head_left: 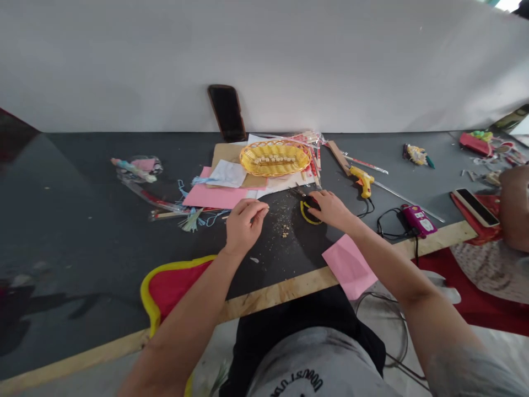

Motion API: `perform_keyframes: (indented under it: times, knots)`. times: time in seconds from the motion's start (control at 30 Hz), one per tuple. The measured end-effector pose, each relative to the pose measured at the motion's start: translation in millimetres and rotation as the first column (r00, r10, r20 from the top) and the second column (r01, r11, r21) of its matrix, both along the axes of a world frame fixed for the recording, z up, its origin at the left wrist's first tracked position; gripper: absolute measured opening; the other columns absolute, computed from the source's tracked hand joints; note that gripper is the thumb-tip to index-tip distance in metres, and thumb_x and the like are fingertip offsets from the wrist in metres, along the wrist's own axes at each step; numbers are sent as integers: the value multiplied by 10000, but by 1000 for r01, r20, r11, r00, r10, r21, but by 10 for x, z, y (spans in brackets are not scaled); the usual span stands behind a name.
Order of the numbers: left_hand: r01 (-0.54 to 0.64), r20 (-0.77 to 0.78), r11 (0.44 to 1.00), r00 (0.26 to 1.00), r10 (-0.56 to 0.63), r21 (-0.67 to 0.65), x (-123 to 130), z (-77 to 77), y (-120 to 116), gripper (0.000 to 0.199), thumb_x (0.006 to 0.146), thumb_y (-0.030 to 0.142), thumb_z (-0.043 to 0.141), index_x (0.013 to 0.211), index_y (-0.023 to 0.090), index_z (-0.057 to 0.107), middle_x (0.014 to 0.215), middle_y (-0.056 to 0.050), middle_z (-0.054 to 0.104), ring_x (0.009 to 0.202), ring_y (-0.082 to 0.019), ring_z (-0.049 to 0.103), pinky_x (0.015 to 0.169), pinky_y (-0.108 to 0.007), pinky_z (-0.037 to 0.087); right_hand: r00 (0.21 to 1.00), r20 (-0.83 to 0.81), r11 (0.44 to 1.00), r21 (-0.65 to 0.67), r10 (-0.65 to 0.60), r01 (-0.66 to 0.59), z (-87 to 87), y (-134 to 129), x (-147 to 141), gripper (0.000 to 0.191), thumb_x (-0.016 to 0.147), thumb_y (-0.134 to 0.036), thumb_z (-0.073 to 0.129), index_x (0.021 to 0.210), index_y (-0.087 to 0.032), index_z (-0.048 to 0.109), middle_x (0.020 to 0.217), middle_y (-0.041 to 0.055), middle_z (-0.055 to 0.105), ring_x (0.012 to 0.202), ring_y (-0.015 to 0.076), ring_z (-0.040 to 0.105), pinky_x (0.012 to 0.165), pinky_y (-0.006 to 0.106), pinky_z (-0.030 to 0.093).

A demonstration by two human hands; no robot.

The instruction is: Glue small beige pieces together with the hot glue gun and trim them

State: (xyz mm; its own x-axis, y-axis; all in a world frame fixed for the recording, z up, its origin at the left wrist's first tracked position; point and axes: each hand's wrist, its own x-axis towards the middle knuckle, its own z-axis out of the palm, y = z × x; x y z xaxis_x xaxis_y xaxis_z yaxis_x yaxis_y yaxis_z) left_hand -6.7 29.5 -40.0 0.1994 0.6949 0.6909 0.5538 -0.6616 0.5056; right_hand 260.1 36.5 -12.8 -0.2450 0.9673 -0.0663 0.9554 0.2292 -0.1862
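My left hand (244, 225) is raised over the table's front part, thumb and fingertips pinched together. A tiny pale bit seems to show at the fingertips, too small to name. To its right, my right hand (333, 209) has its fingers curled on the handle of a pair of scissors (300, 192), whose blades point up and left. A yellow loop (309, 216) lies under and beside that hand. Between both hands, a small heap of tan bits (285, 230) and scattered pale crumbs lie on the dark table.
Behind the hands stands a yellow woven basket (275, 158) holding small pale pieces, on papers. A phone (227, 113) leans on the wall. Pink paper (215, 194) and tassels (192, 221) lie left; a yellow glue gun (362, 181) and purple power box (419, 220) right. Another person's arm (514, 209) is far right.
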Motion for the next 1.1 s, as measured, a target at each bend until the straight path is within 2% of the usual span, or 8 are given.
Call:
perform_keyframes:
  times: [0.2, 0.27, 0.37, 0.43, 0.57, 0.7, 0.83, 1.1]
  knots:
    - [-6, 2, 999, 1000, 6, -48, -5, -11, 5, 148, 948, 261, 570, 915, 202, 702, 909, -66, 709, 881, -180, 675, 840, -310, 545, 994, -79, 996, 45, -75, 78, 44, -51, 84, 383, 833, -174, 573, 1213, -163, 616, 1105, 132, 683, 921, 237, 668, 818, 325, 502]
    - [2, 26, 998, 1000, -1, -55, -3, -11, 5, 151, 948, 262, 566, 914, 201, 701, 904, -63, 714, 879, -179, 674, 839, -307, 542, 974, -217, 993, 73, -71, 89, 35, -90, 123, 376, 826, -178, 572, 1199, -172, 616, 1075, 105, 691, 886, 201, 668, 812, 306, 508]
    - [5, 52, 996, 999, -1, -85, 1, -3, -2, 166, 953, 276, 556, 909, 198, 696, 899, -62, 717, 872, -179, 670, 830, -307, 538, 812, -584, 995, 65, -20, 72, 15, -160, 107, 450, 843, -269, 607, 1280, -170, 557, 1025, 73, 703, 783, 147, 656, 773, 290, 523]
    - [0, 68, 993, 998, 8, -120, 8, 21, -16, 183, 955, 293, 547, 898, 196, 691, 892, -62, 714, 857, -178, 665, 813, -305, 536, 702, -712, 998, 59, 26, 22, 21, -211, 28, 616, 823, -378, 681, 1373, -175, 492, 1044, 71, 696, 768, 140, 639, 752, 293, 529]
    - [-3, 131, 982, 991, 28, -187, 47, 129, -61, 197, 950, 319, 556, 881, 183, 682, 887, -69, 710, 825, -173, 655, 757, -284, 529, 723, -660, 977, 187, 203, -103, 60, -280, -212, 807, 740, -504, 782, 1413, -165, 492, 1087, 109, 638, 863, 197, 608, 775, 342, 543]
    - [52, 161, 962, 987, -9, -268, 109, 215, -71, 190, 937, 330, 574, 885, 181, 681, 856, -51, 717, 769, -163, 651, 704, -265, 519, 728, -576, 914, 367, 371, -176, -8, -265, -374, 626, 810, -518, 719, 1320, -189, 566, 1060, 118, 620, 992, 253, 588, 896, 426, 530]
    - [120, 208, 937, 977, -52, -329, 145, 177, -39, 162, 914, 311, 600, 908, 173, 684, 835, -40, 730, 734, -161, 660, 668, -256, 513, 770, -493, 878, 443, 406, -180, -147, -228, -402, 482, 860, -487, 673, 1240, -195, 616, 1016, 114, 635, 982, 260, 599, 909, 444, 520]
    - [183, 228, 913, 968, -103, -365, 142, 56, -52, 141, 910, 308, 612, 884, 194, 690, 852, -47, 733, 793, -177, 683, 751, -295, 538, 761, -476, 872, 428, 441, -237, -232, -266, -392, 489, 898, -470, 644, 1290, -181, 597, 1056, 130, 657, 1021, 258, 624, 925, 424, 543]
